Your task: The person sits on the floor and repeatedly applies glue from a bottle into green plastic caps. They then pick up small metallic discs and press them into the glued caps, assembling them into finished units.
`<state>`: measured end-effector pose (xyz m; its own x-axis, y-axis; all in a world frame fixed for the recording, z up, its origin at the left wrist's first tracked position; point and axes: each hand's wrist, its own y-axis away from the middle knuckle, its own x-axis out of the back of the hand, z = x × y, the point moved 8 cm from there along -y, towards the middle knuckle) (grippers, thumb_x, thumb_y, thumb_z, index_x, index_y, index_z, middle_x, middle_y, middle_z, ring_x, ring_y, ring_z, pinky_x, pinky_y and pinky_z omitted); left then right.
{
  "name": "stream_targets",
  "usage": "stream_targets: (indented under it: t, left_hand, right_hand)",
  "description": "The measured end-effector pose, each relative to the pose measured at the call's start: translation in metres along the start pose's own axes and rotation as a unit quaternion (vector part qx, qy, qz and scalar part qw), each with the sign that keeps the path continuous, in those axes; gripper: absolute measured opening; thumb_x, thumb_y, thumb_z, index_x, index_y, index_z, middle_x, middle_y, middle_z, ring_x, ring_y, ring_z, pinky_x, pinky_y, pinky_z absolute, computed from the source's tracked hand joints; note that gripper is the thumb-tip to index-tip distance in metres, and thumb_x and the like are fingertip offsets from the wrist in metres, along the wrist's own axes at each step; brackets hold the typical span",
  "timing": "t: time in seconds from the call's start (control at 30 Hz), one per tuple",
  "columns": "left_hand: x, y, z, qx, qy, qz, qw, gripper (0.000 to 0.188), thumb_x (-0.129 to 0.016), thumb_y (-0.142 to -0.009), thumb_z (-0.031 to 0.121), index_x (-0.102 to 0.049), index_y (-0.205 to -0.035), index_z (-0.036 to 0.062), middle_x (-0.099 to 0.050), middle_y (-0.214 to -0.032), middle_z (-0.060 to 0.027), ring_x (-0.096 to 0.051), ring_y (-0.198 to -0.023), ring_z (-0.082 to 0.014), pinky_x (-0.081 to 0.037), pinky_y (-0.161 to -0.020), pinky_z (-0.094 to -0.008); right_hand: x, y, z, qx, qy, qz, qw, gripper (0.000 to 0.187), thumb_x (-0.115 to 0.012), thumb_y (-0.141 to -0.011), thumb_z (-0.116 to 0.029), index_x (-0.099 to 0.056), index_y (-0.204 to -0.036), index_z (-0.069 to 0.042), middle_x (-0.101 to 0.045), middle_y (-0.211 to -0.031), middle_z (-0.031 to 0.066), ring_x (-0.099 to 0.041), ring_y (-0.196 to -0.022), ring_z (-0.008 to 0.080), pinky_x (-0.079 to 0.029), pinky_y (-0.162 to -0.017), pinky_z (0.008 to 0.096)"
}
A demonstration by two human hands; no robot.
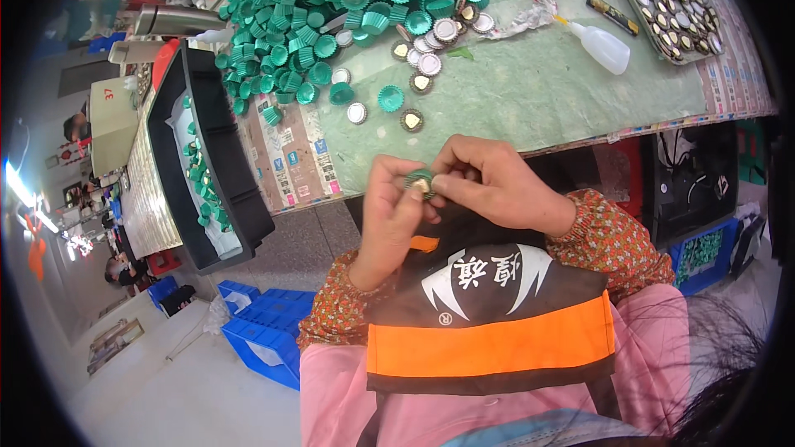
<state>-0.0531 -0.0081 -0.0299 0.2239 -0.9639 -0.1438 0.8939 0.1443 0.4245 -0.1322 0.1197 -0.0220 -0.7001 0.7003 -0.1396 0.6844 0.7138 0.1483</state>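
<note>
Just past the table's near edge, a small green fluted cup [419, 175] with a pale gold piece in it is pinched in my left hand [389, 203], between thumb and fingers. My right hand [501, 186] is closed too, its thumb and fingertip gripping the cup's right edge. Part of the cup is hidden by my fingers. On the green cloth beyond lie a round disc with a gold piece [411, 120], a lone green cup [391, 98] and a white-faced disc [356, 113]. A large heap of green fluted cups [306, 33] covers the far left of the table.
Farther right are a white squeeze bottle [603, 48], a black marker pen [611, 15] and a tray [702, 50] of discs. Left of the table stands a black bin [224, 128] with green cups inside. Blue crates [269, 327] sit on the floor.
</note>
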Motion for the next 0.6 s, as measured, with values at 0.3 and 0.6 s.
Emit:
stream_targets:
  t: [0.3, 0.6]
  left_hand:
    - [0.212, 0.034, 0.109, -0.267, 0.263, 0.166, 0.912, 0.037, -0.049, -0.106, 0.022, -0.047, -0.134, -0.0015, -0.063, -0.130, -0.0191, -0.069, -0.091, -0.0204, -0.063, -0.080, -0.0337]
    - [0.204, 0.008, 0.103, -0.240, 0.014, 0.297, 0.924, 0.042, -0.049, -0.106, 0.019, -0.046, -0.145, 0.0026, -0.060, -0.133, -0.0143, -0.064, -0.091, -0.0182, -0.056, -0.073, -0.0296]
  right_hand:
    - [0.144, 0.030, -0.065, 0.164, 0.304, 0.347, 0.872, 0.014, -0.062, -0.097, -0.008, -0.065, -0.108, 0.000, -0.060, -0.086, 0.0029, -0.052, -0.075, 0.0095, -0.045, -0.068, 0.0257]
    - [0.170, 0.031, -0.062, 0.121, 0.646, 0.326, 0.680, 0.044, -0.068, -0.088, -0.015, -0.060, -0.131, -0.007, -0.060, -0.122, 0.0143, -0.054, -0.115, 0.0354, -0.042, -0.100, 0.0475]
